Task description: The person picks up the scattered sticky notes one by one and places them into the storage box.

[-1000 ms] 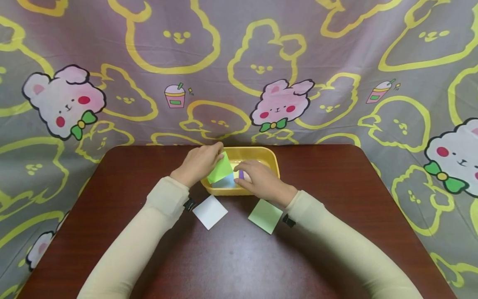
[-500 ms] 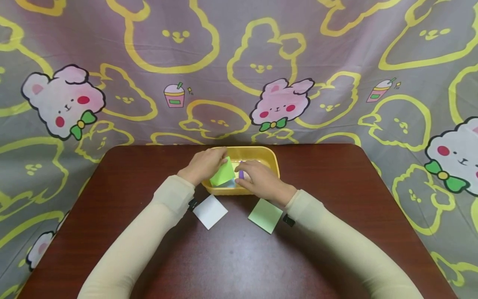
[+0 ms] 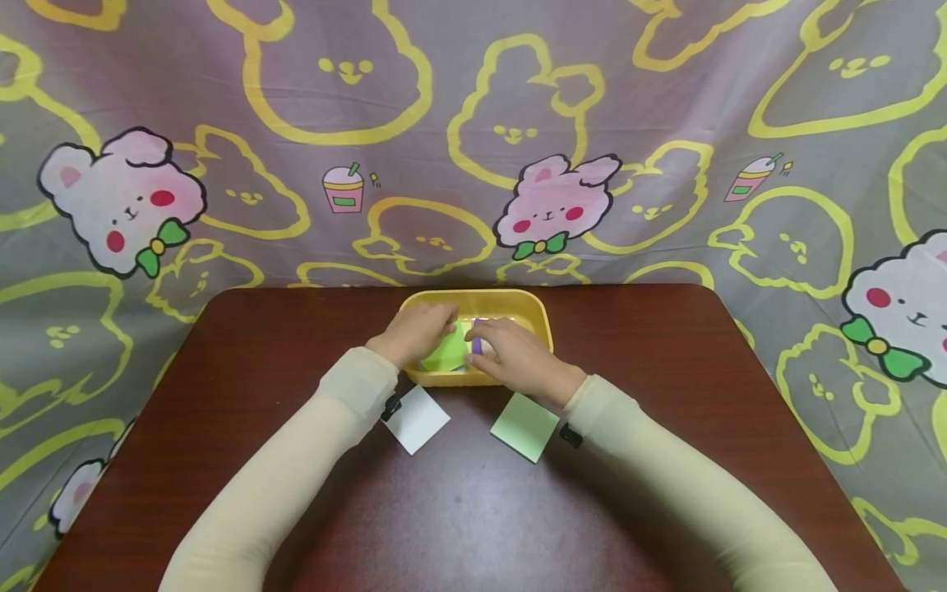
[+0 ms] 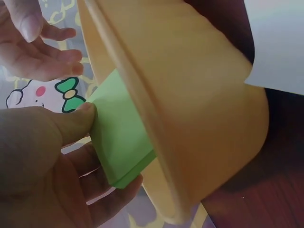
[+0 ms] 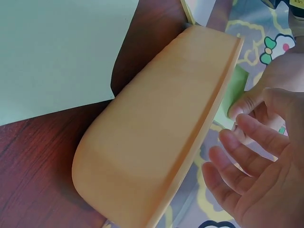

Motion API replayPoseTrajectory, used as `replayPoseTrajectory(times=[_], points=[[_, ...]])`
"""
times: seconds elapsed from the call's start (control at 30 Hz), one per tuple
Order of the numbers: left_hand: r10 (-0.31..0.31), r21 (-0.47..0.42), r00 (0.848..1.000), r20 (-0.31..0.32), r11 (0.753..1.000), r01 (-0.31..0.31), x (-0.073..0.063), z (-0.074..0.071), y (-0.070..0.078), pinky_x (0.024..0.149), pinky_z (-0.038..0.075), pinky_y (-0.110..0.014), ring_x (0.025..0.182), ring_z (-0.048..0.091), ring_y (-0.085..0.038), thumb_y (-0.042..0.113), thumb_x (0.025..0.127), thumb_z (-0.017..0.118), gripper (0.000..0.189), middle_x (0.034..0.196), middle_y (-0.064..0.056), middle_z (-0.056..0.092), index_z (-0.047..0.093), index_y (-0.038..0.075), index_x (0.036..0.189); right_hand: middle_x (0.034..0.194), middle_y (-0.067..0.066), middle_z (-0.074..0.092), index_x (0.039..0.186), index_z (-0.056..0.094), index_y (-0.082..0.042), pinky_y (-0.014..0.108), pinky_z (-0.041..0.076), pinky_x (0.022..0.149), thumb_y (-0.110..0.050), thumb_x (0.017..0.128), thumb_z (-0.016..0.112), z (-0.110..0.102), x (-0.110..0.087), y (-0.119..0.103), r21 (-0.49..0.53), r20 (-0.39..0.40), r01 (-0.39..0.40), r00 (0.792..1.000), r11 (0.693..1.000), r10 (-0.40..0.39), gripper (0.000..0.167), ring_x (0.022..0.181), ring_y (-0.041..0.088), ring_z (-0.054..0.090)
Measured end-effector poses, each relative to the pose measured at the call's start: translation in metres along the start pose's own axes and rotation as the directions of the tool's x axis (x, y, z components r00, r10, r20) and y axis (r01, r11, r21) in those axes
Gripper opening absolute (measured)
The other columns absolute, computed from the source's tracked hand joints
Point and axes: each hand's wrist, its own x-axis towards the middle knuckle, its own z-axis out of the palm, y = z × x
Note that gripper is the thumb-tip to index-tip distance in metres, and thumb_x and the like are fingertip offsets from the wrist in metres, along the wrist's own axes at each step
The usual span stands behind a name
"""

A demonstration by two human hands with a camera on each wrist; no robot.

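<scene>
On the dark tabletop (image 3: 466, 510), a green pad (image 3: 444, 353) is partly inside the yellow basin (image 3: 451, 381), pinched in the grip of the left hand (image 3: 416, 330), while the right hand (image 3: 516, 355), its grip loose and holding nothing, is near it.

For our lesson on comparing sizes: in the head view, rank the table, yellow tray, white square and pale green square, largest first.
1. Table
2. Yellow tray
3. White square and pale green square: they look too alike to rank.

The left hand (image 3: 416, 331) pinches while the right hand (image 3: 521, 355) curves loosely.
</scene>
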Motion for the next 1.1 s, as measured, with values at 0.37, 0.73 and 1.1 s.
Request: replayPoseTrajectory(times=[0.37,0.73,1.1], points=[[0.007,-0.010,1.000,0.007,1.000,-0.007,0.0034,0.0070,-0.0018,0.065,0.039,-0.032,0.073,0.052,-0.019,0.016,0.101,0.060,0.014,0.073,0.000,0.051,0.057,0.011,0.088,0.121,0.012,0.072,0.119,0.068,-0.004,0.046,0.048,0.106,-0.026,0.096,0.068,-0.0013,0.0026,-0.0005,0.001,0.016,0.005,1.000,1.000,-0.005,0.033,0.117,0.031,0.065],[-0.034,-0.007,0.999,0.033,0.999,0.034,0.0080,0.0074,-0.0044,0.080,0.053,-0.042,0.088,0.065,-0.023,0.018,0.099,0.065,0.013,0.097,-0.007,0.072,0.068,0.009,0.108,0.117,0.012,0.073,0.119,0.068,-0.003,0.047,0.051,0.100,-0.026,0.095,0.069,-0.0011,0.0058,0.0016,-0.009,0.035,-0.011,0.999,1.000,0.012,0.033,0.112,0.031,0.066],[-0.075,0.044,0.993,0.094,0.996,0.071,0.0099,0.0078,-0.0053,0.088,0.055,-0.050,0.106,0.069,-0.031,0.026,0.099,0.065,0.030,0.113,-0.013,0.073,0.067,0.005,0.121,0.121,0.011,0.072,0.120,0.068,-0.004,0.048,0.050,0.104,-0.027,0.096,0.068,0.0000,0.0074,0.0037,-0.027,0.061,-0.033,0.998,0.999,0.035,0.034,0.118,0.033,0.065]])
